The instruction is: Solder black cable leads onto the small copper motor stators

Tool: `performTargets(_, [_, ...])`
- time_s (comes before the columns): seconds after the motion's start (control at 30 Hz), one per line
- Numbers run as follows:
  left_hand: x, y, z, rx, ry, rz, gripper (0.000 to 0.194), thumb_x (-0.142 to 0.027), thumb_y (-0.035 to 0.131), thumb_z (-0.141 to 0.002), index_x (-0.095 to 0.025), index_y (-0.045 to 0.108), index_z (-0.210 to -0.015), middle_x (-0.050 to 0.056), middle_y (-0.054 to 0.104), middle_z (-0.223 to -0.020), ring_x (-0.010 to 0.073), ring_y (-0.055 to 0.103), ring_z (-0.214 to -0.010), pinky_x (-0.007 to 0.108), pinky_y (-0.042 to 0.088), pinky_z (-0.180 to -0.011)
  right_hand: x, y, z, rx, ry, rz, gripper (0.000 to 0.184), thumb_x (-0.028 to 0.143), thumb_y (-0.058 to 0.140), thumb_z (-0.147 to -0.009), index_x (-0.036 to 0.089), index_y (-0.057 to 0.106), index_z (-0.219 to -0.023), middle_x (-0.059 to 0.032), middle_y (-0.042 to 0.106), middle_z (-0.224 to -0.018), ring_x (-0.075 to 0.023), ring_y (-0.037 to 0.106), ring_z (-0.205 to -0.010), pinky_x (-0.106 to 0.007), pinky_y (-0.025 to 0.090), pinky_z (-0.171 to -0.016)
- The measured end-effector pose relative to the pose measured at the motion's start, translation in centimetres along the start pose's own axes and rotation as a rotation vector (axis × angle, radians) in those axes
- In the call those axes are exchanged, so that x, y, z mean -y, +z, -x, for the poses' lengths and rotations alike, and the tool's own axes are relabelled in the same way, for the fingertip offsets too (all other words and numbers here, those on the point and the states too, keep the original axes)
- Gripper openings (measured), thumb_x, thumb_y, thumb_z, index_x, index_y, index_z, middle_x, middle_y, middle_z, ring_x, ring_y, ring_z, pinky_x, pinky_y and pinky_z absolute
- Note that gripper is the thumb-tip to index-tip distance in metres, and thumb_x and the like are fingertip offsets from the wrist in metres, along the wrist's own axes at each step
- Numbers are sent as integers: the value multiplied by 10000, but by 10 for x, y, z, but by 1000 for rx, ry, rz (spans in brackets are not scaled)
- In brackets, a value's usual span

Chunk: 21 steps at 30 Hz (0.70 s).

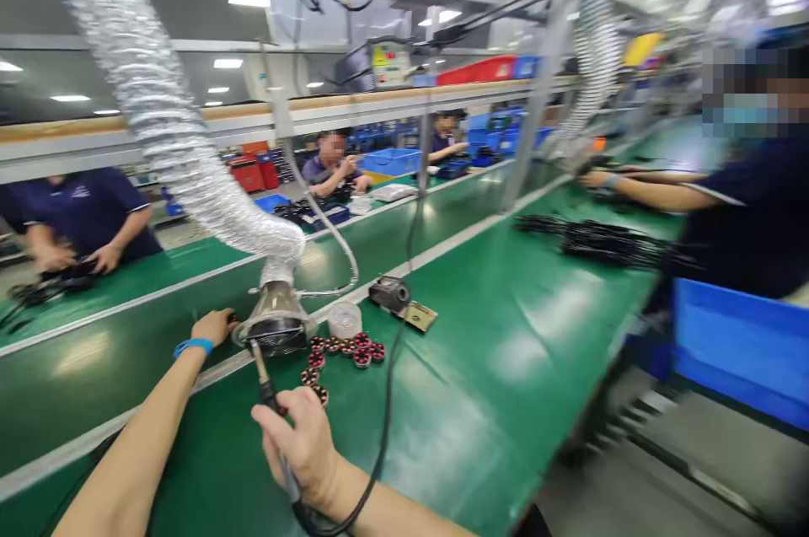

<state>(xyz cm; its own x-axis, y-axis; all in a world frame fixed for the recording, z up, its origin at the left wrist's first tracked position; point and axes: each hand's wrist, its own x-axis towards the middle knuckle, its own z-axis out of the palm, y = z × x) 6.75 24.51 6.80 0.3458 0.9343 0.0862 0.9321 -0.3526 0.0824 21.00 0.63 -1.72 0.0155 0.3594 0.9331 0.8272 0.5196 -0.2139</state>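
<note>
My right hand (303,444) is closed around a soldering iron (262,368), its tip pointing up at the mouth of a fume extraction hood (276,326). A black cable runs from the iron's handle. My left hand (215,326), with a blue band on its wrist, is on the far left side of the hood. Its fingers are bent around a small dark thing that I cannot make out. Several small round motor stators (361,351), red and black with copper windings, lie on the green bench (442,410) right of the hood. Behind them stands a clear round spool (345,320).
A dark iron holder (390,294) sits beside a small flat tray (420,316). A silvery duct (170,115) hangs down to the hood. Black cables (587,240) lie farther along the bench, near a co-worker (746,208). A blue bin (739,343) is at right. Other people sit across.
</note>
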Motion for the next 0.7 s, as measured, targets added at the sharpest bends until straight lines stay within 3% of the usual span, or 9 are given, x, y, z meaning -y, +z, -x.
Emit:
performTargets(0.07, [15, 0, 1, -17, -120, -47, 567, -436, 584, -824, -167, 562, -1323, 206, 636, -1240, 311, 660, -1012, 334, 489, -820, 2, -5, -3, 10, -12, -46, 402, 44, 476, -783, 214, 629, -1114, -59, 565, -842, -172, 536, -684, -315, 462, -615])
performTargets(0.13, [41, -7, 11, -24, -205, -70, 631, -449, 564, -849, -142, 488, -1396, 226, 584, -1319, 327, 630, -1094, 339, 477, -859, 3, -7, -4, 10, -37, -88, 407, 36, 484, -817, 201, 616, -1164, -74, 575, -871, -181, 556, -714, -324, 482, -631])
performTargets(0.23, [79, -17, 47, 20, -307, -95, 535, -464, 532, -869, -76, 627, -1224, 239, 662, -1181, 349, 629, -1088, 347, 473, -864, 6, -8, -4, -3, -64, -127, 423, 26, 507, -835, 202, 603, -1208, -81, 581, -893, -184, 571, -725, -331, 501, -633])
performTargets(0.33, [101, -15, 96, 73, -390, -104, 559, -518, 442, -901, -38, 713, -992, 288, 688, -1056, 390, 649, -1015, 399, 482, -831, 8, -7, -2, 3, -70, -144, 448, 15, 515, -846, 230, 605, -1229, -86, 590, -913, -192, 581, -747, -337, 513, -640])
performTargets(0.43, [99, 0, 144, 96, -435, -79, 679, -637, 389, -892, -49, 725, -939, 293, 685, -1043, 400, 656, -991, 419, 486, -832, 7, -3, 3, 42, -80, -174, 463, 21, 526, -856, 251, 602, -1251, -89, 601, -926, -204, 595, -771, -343, 524, -652])
performTargets(0.53, [77, 13, 179, 63, -369, -86, 702, -677, 501, -829, -41, 698, -1052, 297, 664, -1078, 400, 666, -956, 425, 499, -806, 2, 0, 14, 101, -96, -209, 436, 67, 551, -868, 268, 606, -1250, -89, 608, -938, -217, 608, -779, -355, 534, -668])
performTargets(0.57, [69, 16, 186, 58, -296, -97, 676, -636, 540, -829, -22, 687, -1070, 314, 658, -1063, 405, 669, -933, 431, 506, -770, -2, 0, 19, 128, -89, -203, 426, 87, 561, -873, 282, 607, -1249, -91, 608, -953, -227, 613, -792, -363, 533, -678])
performTargets(0.7, [59, 12, 189, 64, -316, -33, 234, -271, 715, -758, -74, 732, -883, 227, 701, -881, 334, 688, -854, 359, 509, -703, -14, 7, 28, 128, -125, -104, 441, 126, 609, -875, 247, 575, -1298, -105, 599, -912, -248, 601, -733, -388, 510, -669])
